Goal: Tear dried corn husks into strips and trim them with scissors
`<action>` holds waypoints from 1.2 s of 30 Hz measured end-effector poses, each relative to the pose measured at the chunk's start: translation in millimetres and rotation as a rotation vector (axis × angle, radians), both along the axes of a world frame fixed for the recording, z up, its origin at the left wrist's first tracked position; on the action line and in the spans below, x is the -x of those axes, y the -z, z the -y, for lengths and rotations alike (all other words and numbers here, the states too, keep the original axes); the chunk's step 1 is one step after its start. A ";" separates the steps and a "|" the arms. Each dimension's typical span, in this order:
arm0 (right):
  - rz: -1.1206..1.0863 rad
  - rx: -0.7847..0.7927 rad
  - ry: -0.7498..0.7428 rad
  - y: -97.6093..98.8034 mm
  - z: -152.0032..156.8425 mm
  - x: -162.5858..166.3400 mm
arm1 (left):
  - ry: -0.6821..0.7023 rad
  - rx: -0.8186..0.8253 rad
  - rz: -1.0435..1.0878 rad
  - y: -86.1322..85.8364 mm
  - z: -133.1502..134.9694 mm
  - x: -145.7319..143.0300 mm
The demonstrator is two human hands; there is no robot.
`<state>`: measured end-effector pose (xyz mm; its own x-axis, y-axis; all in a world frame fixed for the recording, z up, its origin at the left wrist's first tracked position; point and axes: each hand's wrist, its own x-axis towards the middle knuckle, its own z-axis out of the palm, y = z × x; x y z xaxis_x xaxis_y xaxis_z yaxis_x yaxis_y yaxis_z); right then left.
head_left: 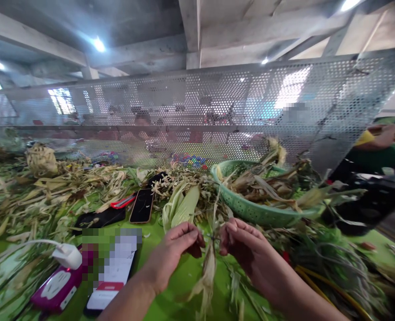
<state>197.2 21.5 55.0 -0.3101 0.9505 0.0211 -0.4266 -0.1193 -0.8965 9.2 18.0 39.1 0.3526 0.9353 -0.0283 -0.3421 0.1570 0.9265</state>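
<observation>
My left hand (pixel 177 247) and my right hand (pixel 242 247) meet over the green table (pixel 180 285), both with fingers pinched shut. Between them hangs a dry, pale corn husk strip (pixel 208 272), held at its top by both hands and trailing down toward me. A thin green stem piece shows between the fingertips. Just beyond my hands lies a fresh green corn husk (pixel 180 207). A green plastic basket (pixel 251 209) full of dry husks stands to the right of it.
Dry husks (pixel 67 183) cover the table's left and back. A phone (pixel 141 206) lies face up; a magenta power bank (pixel 55 287) with white plug and another phone lie near left. A perforated metal screen (pixel 197 111) walls the back. A person's arm (pixel 381 138) shows far right.
</observation>
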 end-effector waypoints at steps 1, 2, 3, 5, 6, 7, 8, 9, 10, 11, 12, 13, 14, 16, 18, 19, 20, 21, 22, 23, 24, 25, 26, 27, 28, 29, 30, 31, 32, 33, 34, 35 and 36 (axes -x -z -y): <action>0.013 -0.002 -0.008 0.7 -0.5 0.2 | -0.014 0.010 0.026 1.2 0.7 -0.8; 0.020 -0.003 -0.017 1.5 -0.8 0.7 | -0.028 0.014 0.046 1.9 1.4 -1.7; 0.023 -0.002 -0.025 2.4 -1.1 1.3 | -0.037 0.013 0.062 2.2 2.3 -2.7; 0.022 0.005 -0.036 3.8 -1.3 2.9 | -0.037 -0.010 0.100 1.6 4.0 -4.8; 0.021 0.010 -0.041 3.9 -1.0 3.9 | -0.030 -0.025 0.127 0.9 4.7 -5.9; 0.021 0.012 -0.046 3.7 -0.6 4.8 | -0.025 -0.038 0.160 0.1 5.1 -6.9; 0.026 0.014 -0.051 3.0 0.1 5.6 | -0.019 -0.045 0.191 -0.7 5.4 -7.8; 0.035 0.011 -0.055 1.9 1.0 6.3 | -0.014 -0.045 0.219 -1.6 5.5 -8.6; 0.047 0.006 -0.060 0.7 2.1 6.9 | -0.010 -0.039 0.241 -2.6 5.5 -9.2; 0.059 -0.001 -0.060 -0.6 3.3 7.5 | -0.007 -0.030 0.256 -3.8 5.6 -9.6; 0.071 -0.010 -0.053 -1.9 4.5 8.2 | -0.006 -0.023 0.264 -5.2 5.7 -9.8; 0.081 -0.018 -0.040 -2.9 5.8 9.0 | -0.008 -0.017 0.268 -6.7 5.9 -9.7; 0.089 -0.024 -0.022 -3.7 7.0 10.0 | -0.016 -0.010 0.267 -8.4 6.4 -9.3; 0.095 -0.034 0.023 -4.2 8.9 12.8 | -0.035 -0.004 0.245 -11.8 7.7 -8.1; 0.094 -0.038 0.053 -3.7 9.8 16.1 | -0.049 -0.004 0.207 -13.9 8.8 -6.4; 0.093 -0.035 0.063 -3.2 9.9 17.6 | -0.052 -0.006 0.189 -14.3 9.0 -5.7; 0.092 -0.030 0.070 -2.4 9.7 18.7 | -0.053 -0.009 0.170 -14.0 8.9 -5.0; 0.090 -0.021 0.077 -1.4 9.3 19.2 | -0.054 -0.014 0.153 -13.1 8.5 -4.5; 0.087 -0.010 0.081 -0.2 8.8 19.1 | -0.056 -0.022 0.135 -11.8 7.9 -4.0; 0.082 0.003 0.083 1.2 8.1 18.4 | -0.056 -0.037 0.111 -10.3 7.2 -3.7; 0.079 0.017 0.082 2.6 7.4 17.1 | -0.061 -0.056 0.080 -8.7 6.5 -3.4; 0.079 0.029 0.084 4.1 6.6 15.4 | -0.068 -0.078 0.043 -7.2 5.9 -3.1; 0.082 0.037 0.090 5.5 5.9 13.5 | -0.081 -0.099 0.006 -6.1 5.7 -2.9; 0.088 0.041 0.100 6.7 5.4 11.8 | -0.096 -0.117 -0.028 -5.5 5.7 -2.8; 0.100 0.037 0.111 7.6 5.0 10.4 | -0.110 -0.130 -0.061 -5.4 6.0 -2.9; 0.118 0.028 0.121 8.0 5.0 9.7 | -0.125 -0.140 -0.089 -5.8 6.6 -3.1; 0.141 0.018 0.122 7.9 5.4 9.7 | -0.139 -0.154 -0.114 -6.6 7.4 -3.5; 0.168 0.008 0.115 7.3 6.1 10.5 | -0.146 -0.171 -0.142 -7.7 8.3 -4.0; 0.196 0.001 0.098 6.4 7.3 12.0 | -0.148 -0.193 -0.171 -8.9 9.1 -4.7; 0.223 -0.005 0.078 5.4 8.6 14.0 | -0.142 -0.218 -0.200 -10.0 9.9 -5.5; 0.246 -0.011 0.055 4.6 9.9 16.3 | -0.134 -0.246 -0.225 -11.0 10.6 -6.4; 0.262 -0.019 0.036 4.3 11.1 18.5 | -0.125 -0.269 -0.243 -11.7 11.2 -7.2; 0.273 -0.031 0.025 4.5 11.8 20.5 | -0.114 -0.286 -0.256 -12.2 11.7 -8.0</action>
